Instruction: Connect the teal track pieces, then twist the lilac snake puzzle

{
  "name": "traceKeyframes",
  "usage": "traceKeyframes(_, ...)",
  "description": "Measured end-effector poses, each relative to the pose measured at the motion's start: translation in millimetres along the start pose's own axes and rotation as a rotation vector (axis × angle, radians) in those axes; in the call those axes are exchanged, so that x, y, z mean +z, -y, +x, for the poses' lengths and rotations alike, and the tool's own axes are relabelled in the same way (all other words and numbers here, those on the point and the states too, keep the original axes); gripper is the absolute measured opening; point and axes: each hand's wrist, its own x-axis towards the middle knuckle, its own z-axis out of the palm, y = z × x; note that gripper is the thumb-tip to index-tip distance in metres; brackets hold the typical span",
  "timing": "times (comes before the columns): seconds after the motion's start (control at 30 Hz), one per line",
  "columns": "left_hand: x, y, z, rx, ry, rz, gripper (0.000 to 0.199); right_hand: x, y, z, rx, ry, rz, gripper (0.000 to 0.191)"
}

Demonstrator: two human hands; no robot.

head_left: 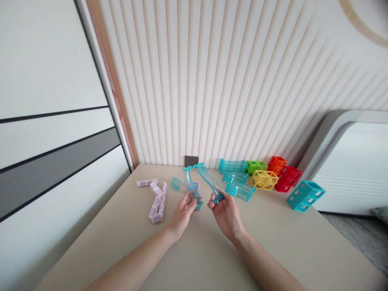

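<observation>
My left hand (pixel 182 211) is closed around the lower end of a clear teal curved track piece (pixel 189 180). In my right hand (pixel 226 212), the fingers grip the lower end of a second clear teal track piece (pixel 209 176). Both pieces slant upward, and their far ends come close together near the wall; I cannot tell whether they are joined. Behind the left track piece a small blue frame block (pixel 195 186) is partly hidden. A small clear teal block (pixel 175 183) lies to the left of it.
On the table (pixel 194 250), a lilac and white twist puzzle (pixel 157 202) lies at left. Several teal track pieces (pixel 239 190) lie at right, near green (pixel 256 166), yellow (pixel 263 180), orange (pixel 277 165), red (pixel 287 178) and teal frame blocks (pixel 305 195). A ribbed wall (pixel 188 81) stands behind.
</observation>
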Motion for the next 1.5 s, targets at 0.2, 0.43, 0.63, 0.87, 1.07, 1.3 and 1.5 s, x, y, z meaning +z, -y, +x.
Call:
traceKeyframes(0.2, -0.1, 5.6, 1.3, 0.02, 0.0, -0.086, 0.04, -2.7, -0.2, 1.3, 0.01, 0.019, 0.067, 0.019)
traceKeyframes(0.43, 3.4, 1.8, 0.3, -0.015, -0.005, -0.243, 0.035, -4.2, 2.2, 2.4, -0.054, 0.004, 0.001, 0.019)
traceKeyframes(0.63, 3.1, 2.2, 2.0, -0.064, -0.021, -0.357, 0.028, -4.5, 2.4, 1.9, -0.01, 0.017, 0.053, 0.017)
traceKeyframes(0.87, -3.5, 1.6, 7.8, -0.152, -0.155, -0.475, 0.022, -3.7, 2.3, 2.5, 0.0, 0.02, 0.074, 0.016)
traceKeyframes(1.07, 0.9, -3.3, 1.9, -0.071, 0.017, -0.315, 0.034, -1.0, 0.6, -0.7, 0.081, 0.069, 0.093, 0.014)
traceKeyframes(1.3, 2.7, -3.1, -0.2, -0.068, 0.087, -0.216, 0.036, 2.2, 2.3, -2.9, 0.18, 0.088, 0.161, 0.012)
traceKeyframes(1.5, 3.1, -4.8, -0.6, -0.039, 0.117, -0.172, 0.03, 5.0, 0.2, -4.4, 0.196, 0.122, 0.107, 0.017)
